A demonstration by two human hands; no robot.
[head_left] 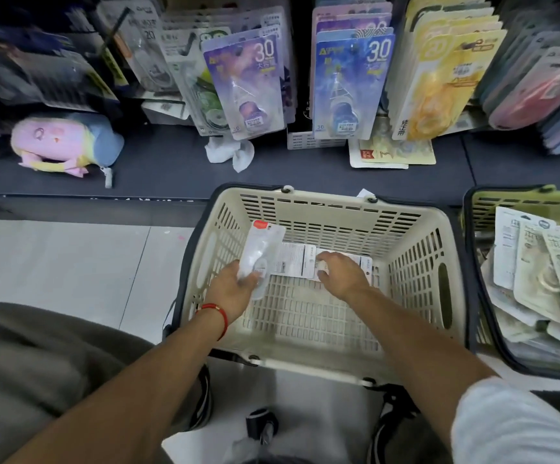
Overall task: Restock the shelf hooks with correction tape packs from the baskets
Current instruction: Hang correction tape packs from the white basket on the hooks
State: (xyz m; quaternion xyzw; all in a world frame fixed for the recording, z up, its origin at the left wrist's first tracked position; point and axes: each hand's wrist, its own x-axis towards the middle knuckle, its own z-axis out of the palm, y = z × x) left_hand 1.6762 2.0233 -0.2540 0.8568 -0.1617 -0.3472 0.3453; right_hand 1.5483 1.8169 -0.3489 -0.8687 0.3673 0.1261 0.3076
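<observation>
Both hands are working inside the beige basket, which is sitting on the floor in front of the low shelf. The left hand is gripping a clear correction tape pack by its lower end, tilting it up off the basket floor so the red-topped end is pointing toward the shelf. The right hand is pressing down on the last flat packs lying face down on the basket bottom; whether its fingers are already closing around one cannot be told, since the fingertips are curling out of sight.

This basket is looking nearly empty, while the green basket just beside it is holding a loose heap of more packs. Above, the hooks are carrying rows of hanging stock, among them the purple packs and blue packs.

The risks from here are looking modest but real. The left hand is holding slippery plastic by one end only, so the pack could be sliding free on the lift. The right hand is scraping at thin cards lying flat against a slotted floor, so a corner could be catching in a slot or two packs could be lifting together. Hanging will be needing the punched hole lined up with a matching row.
</observation>
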